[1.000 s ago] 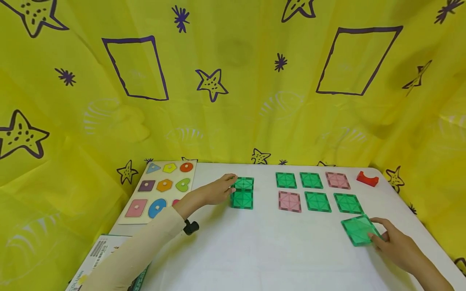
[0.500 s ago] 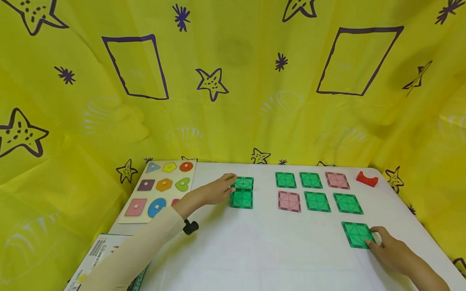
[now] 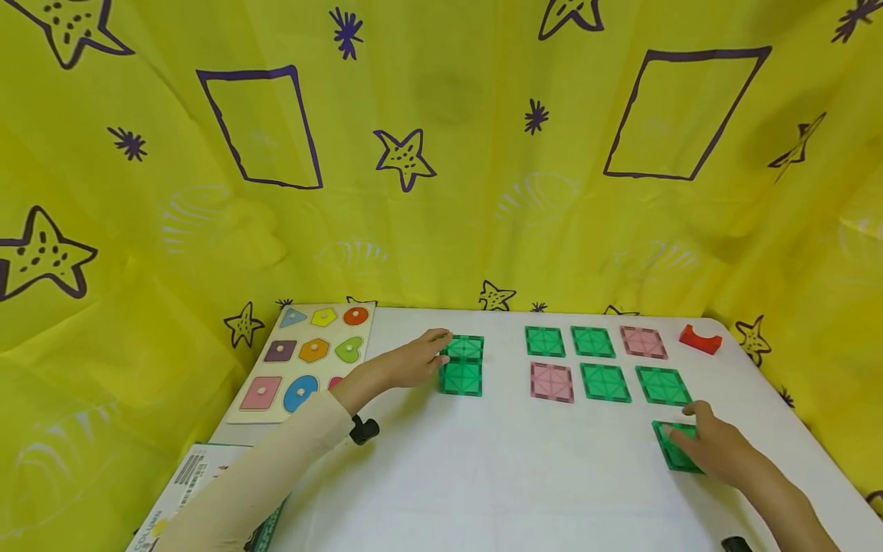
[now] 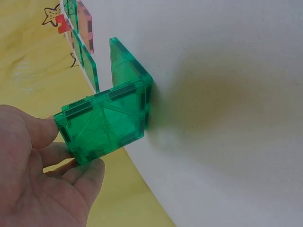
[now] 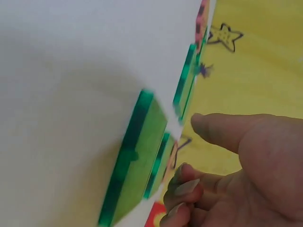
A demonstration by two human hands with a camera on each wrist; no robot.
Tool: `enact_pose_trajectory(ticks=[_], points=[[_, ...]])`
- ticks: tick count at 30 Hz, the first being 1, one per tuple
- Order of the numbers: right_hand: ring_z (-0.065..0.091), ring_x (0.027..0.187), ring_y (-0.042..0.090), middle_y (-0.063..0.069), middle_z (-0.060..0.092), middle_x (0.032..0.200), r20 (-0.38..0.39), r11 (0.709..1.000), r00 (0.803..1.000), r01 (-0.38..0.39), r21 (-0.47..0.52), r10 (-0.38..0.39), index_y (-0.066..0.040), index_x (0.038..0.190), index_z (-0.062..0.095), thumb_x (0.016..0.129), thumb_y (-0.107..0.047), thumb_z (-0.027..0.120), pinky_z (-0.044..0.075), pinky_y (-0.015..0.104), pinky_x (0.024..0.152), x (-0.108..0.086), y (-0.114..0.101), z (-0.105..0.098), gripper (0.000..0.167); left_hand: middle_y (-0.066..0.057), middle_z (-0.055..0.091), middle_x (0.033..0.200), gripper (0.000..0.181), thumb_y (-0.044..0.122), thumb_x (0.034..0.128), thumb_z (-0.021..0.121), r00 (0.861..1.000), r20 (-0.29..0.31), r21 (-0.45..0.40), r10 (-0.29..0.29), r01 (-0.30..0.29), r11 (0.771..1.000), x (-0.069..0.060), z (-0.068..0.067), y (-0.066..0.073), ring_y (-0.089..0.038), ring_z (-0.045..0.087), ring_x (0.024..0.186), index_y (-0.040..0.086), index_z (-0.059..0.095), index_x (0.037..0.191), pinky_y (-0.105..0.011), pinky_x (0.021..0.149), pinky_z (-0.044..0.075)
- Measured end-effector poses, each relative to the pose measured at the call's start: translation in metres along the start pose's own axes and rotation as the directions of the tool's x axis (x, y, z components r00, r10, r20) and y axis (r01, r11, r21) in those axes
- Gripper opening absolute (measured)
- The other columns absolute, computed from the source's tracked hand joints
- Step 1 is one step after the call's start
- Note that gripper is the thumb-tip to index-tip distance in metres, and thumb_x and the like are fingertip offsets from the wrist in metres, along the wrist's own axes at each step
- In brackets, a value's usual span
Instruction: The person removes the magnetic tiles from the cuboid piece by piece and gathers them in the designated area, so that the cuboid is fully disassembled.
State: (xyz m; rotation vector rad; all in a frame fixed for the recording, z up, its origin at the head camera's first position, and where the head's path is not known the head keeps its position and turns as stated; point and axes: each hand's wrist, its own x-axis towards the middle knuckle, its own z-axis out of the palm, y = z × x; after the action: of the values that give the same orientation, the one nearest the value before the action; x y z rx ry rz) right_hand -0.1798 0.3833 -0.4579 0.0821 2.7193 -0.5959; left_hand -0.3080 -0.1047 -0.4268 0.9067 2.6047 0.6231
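My left hand (image 3: 410,362) (image 4: 52,175) pinches the outer end of a green see-through square tile (image 4: 104,123) standing on edge. At its other end it meets a second upright green tile (image 4: 124,68). In the head view the green pair (image 3: 461,378) is at mid-table. My right hand (image 3: 720,448) (image 5: 232,175) is over a flat green tile (image 3: 672,452), covering its right part; in the right wrist view the fingers and thumb are spread apart with nothing between them.
Behind my right hand lie two rows of flat tiles, several green (image 3: 605,382) and two pink (image 3: 551,382). A red notched block (image 3: 700,340) sits at the back right. On the left are a shape puzzle board (image 3: 297,364) and a box (image 3: 182,491).
My right hand laid the green tile flat near the right side, let it go, and moved up and left over it. The left hand has kept its hold on the green pair.
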Motion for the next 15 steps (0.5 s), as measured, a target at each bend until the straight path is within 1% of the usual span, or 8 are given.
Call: enact_pose_trajectory(ticks=[3, 5, 6, 9, 12, 14, 15], points=[[0.055, 0.083, 0.03, 0.028, 0.059, 0.098, -0.043, 0.997, 0.997, 0.065, 0.031, -0.064, 0.017, 0.138, 0.032, 0.108, -0.043, 0.058, 0.052, 0.044, 0.072, 0.01, -0.026, -0.002, 0.072, -0.023, 0.015, 0.174, 0.058, 0.02, 0.1166, 0.04, 1.0, 0.006, 0.001, -0.008, 0.008, 1.0, 0.0, 0.0, 0.0, -0.035, 0.021, 0.161, -0.006, 0.02, 0.165, -0.048, 0.129, 0.025], [0.053, 0.078, 0.025, 0.016, 0.056, 0.09, -0.082, 0.992, 0.99, 0.115, 0.042, -0.112, 0.016, 0.139, 0.034, 0.108, -0.037, 0.06, 0.049, 0.038, 0.067, 0.017, -0.045, -0.002, 0.067, -0.023, 0.015, 0.174, 0.058, 0.02, 0.1165, 0.04, 1.0, 0.008, 0.001, -0.008, 0.008, 1.0, 0.0, 0.0, 0.001, -0.035, 0.02, 0.161, -0.005, 0.02, 0.165, -0.048, 0.129, 0.025], [0.051, 0.076, 0.024, 0.013, 0.055, 0.089, -0.103, 0.989, 0.986, 0.14, 0.045, -0.134, 0.015, 0.141, 0.035, 0.108, -0.035, 0.061, 0.047, 0.036, 0.065, 0.02, -0.055, -0.002, 0.065, -0.023, 0.015, 0.174, 0.058, 0.02, 0.1165, 0.04, 1.0, 0.006, 0.002, -0.006, 0.006, 1.0, 0.0, 0.0, 0.001, -0.035, 0.021, 0.161, -0.006, 0.02, 0.165, -0.048, 0.129, 0.026], [0.051, 0.074, 0.023, 0.013, 0.057, 0.091, -0.153, 0.977, 0.969, 0.205, 0.053, -0.195, 0.012, 0.143, 0.038, 0.106, -0.03, 0.064, 0.047, 0.034, 0.064, 0.032, -0.086, 0.002, 0.062, -0.024, 0.016, 0.173, 0.058, 0.019, 0.1164, 0.041, 1.0, 0.007, 0.004, -0.003, 0.003, 1.0, 0.0, -0.001, 0.001, -0.035, 0.021, 0.161, -0.007, 0.021, 0.165, -0.048, 0.129, 0.026], [0.054, 0.078, 0.024, 0.017, 0.06, 0.099, -0.17, 0.958, 0.949, 0.278, 0.064, -0.264, 0.009, 0.145, 0.04, 0.106, -0.028, 0.066, 0.05, 0.035, 0.064, 0.047, -0.117, 0.008, 0.06, -0.024, 0.016, 0.173, 0.058, 0.019, 0.1163, 0.041, 1.0, 0.005, 0.008, -0.005, 0.005, 1.0, 0.0, -0.001, 0.0, -0.036, 0.022, 0.161, -0.007, 0.021, 0.165, -0.049, 0.129, 0.026], [0.059, 0.084, 0.027, 0.021, 0.062, 0.108, -0.178, 0.938, 0.93, 0.339, 0.07, -0.322, 0.007, 0.147, 0.041, 0.106, -0.025, 0.065, 0.055, 0.037, 0.068, 0.058, -0.135, 0.013, 0.057, -0.025, 0.017, 0.173, 0.058, 0.019, 0.1163, 0.041, 1.0, 0.004, 0.006, -0.004, 0.004, 1.0, -0.001, -0.002, 0.001, -0.036, 0.022, 0.161, -0.007, 0.021, 0.164, -0.049, 0.129, 0.025], [0.061, 0.089, 0.029, 0.023, 0.062, 0.114, -0.186, 0.924, 0.915, 0.376, 0.066, -0.358, 0.007, 0.148, 0.04, 0.106, -0.023, 0.065, 0.058, 0.04, 0.072, 0.063, -0.144, 0.015, 0.057, -0.025, 0.017, 0.173, 0.058, 0.019, 0.1163, 0.041, 1.0, 0.004, 0.001, -0.004, 0.004, 1.0, -0.001, -0.002, 0.001, -0.036, 0.022, 0.161, -0.007, 0.021, 0.164, -0.049, 0.129, 0.026]])
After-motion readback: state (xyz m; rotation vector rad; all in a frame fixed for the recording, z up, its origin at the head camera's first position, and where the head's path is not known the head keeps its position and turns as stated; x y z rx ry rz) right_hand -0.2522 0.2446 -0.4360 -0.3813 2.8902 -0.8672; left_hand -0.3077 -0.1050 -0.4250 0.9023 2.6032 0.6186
